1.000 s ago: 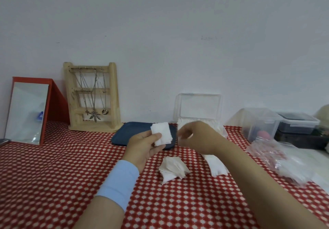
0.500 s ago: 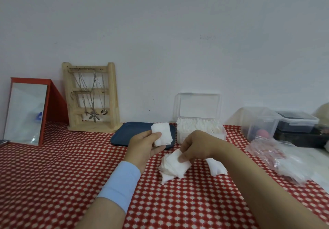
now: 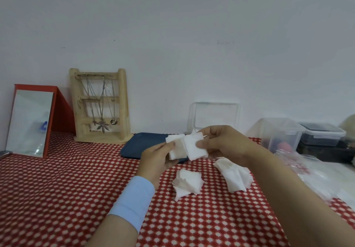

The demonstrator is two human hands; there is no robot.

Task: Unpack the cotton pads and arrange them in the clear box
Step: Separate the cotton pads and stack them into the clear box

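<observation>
On the cloth (image 3: 57, 189), the box (image 3: 214, 116) stands centre right, lid up for filling. In front of it, the left hand (image 3: 155, 156) grips a stack (image 3: 175, 150). The right hand (image 3: 224, 143) pinches pads (image 3: 194, 147) against it, seemingly squaring them. Loose pads (image 3: 187, 183) lie below.

Extra pads (image 3: 195, 148) now against left stack (image 3: 175, 151)

the cotton pads (image 3: 196, 148) looked soft, matt and fuzzy at the edges. the checked tablecloth (image 3: 57, 189) was matt cloth. the jewellery stand (image 3: 123, 100) was pale, bare wood and carried metal chains (image 3: 101, 110). the clear box (image 3: 215, 116) was smooth plastic, and the mirror (image 3: 28, 124) was glossy.
</observation>
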